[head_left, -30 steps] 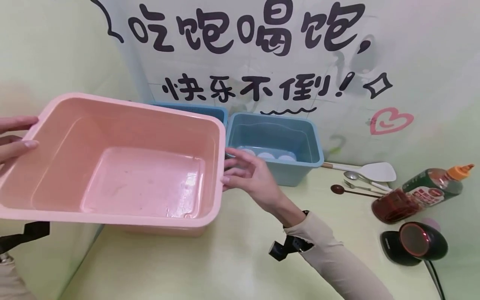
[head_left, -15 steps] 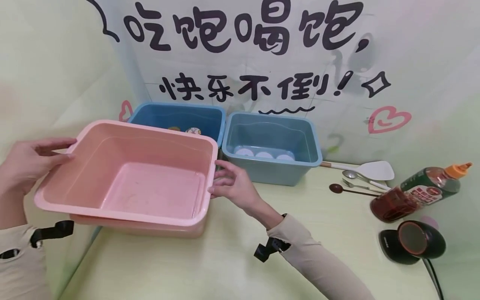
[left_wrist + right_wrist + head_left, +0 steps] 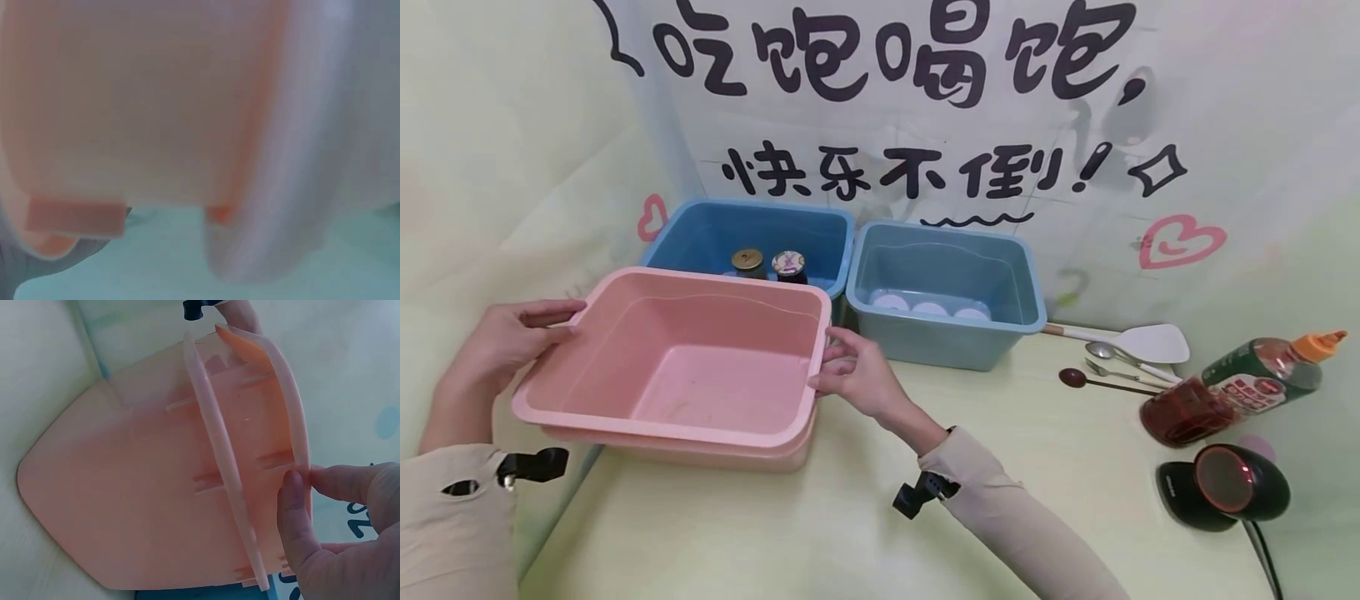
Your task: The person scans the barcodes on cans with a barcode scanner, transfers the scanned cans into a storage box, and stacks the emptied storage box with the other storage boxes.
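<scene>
A pink plastic storage bin (image 3: pixel 662 429) is held at its two ends, partly nested in a second pink bin (image 3: pixel 760 460) on the table. My left hand (image 3: pixel 497 346) grips the upper bin's left rim; my right hand (image 3: pixel 865 379) pinches the right rim. In the right wrist view, thumb and fingers squeeze the upper rim (image 3: pixel 294 412), and the lower bin's rim (image 3: pixel 222 462) runs apart from it. Blurred pink plastic (image 3: pixel 137 106) fills most of the left wrist view, where my left hand's hold is hidden.
Behind stand a blue bin (image 3: pixel 763 210) holding a gold-lidded jar (image 3: pixel 747 260) and a patterned-lid jar (image 3: pixel 789 265), and a grey-blue bin (image 3: pixel 936 343) with white round items. On the right lie a white spatula (image 3: pixel 1153 342), cutlery, a sauce bottle (image 3: pixel 1232 387) and a black device (image 3: pixel 1232 479).
Both hands have lowered the upper pink bin into the lower one, its left end moving right and down. The blue bin and its jars have come into sight behind it.
</scene>
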A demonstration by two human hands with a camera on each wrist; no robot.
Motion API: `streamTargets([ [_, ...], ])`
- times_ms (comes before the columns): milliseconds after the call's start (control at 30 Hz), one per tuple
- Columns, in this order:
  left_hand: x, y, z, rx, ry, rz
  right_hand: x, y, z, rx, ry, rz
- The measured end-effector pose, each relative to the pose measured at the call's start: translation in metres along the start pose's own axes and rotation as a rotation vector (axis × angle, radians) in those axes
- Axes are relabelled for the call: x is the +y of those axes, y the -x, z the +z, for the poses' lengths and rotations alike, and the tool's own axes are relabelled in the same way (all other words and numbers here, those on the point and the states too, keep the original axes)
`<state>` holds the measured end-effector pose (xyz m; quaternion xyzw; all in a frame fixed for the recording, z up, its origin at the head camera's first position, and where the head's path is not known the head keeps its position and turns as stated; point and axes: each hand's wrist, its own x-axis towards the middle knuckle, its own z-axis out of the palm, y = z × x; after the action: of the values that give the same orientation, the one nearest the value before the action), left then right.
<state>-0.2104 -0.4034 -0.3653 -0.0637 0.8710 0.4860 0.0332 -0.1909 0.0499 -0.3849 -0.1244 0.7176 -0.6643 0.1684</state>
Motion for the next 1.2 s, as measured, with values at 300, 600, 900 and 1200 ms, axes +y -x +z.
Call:
streamTargets([
  [300, -0.011, 0.001, 0.007, -0.039, 0.095, 0.009, 0.003, 0.000, 0.001, -0.003, -0.005, 0.032],
  [600, -0.022, 0.004, 0.009, -0.040, 0.105, 0.002, 0.011, -0.002, 0.002, -0.027, -0.018, 0.034],
  [900, -0.019, 0.007, 0.009, -0.067, -0.252, 0.017, 0.013, -0.003, 0.007, -0.057, 0.060, 0.023],
  [1200, 0.027, -0.003, 0.017, -0.124, -0.472, 0.082, 0.009, -0.004, -0.004, -0.088, 0.184, 0.038],
])
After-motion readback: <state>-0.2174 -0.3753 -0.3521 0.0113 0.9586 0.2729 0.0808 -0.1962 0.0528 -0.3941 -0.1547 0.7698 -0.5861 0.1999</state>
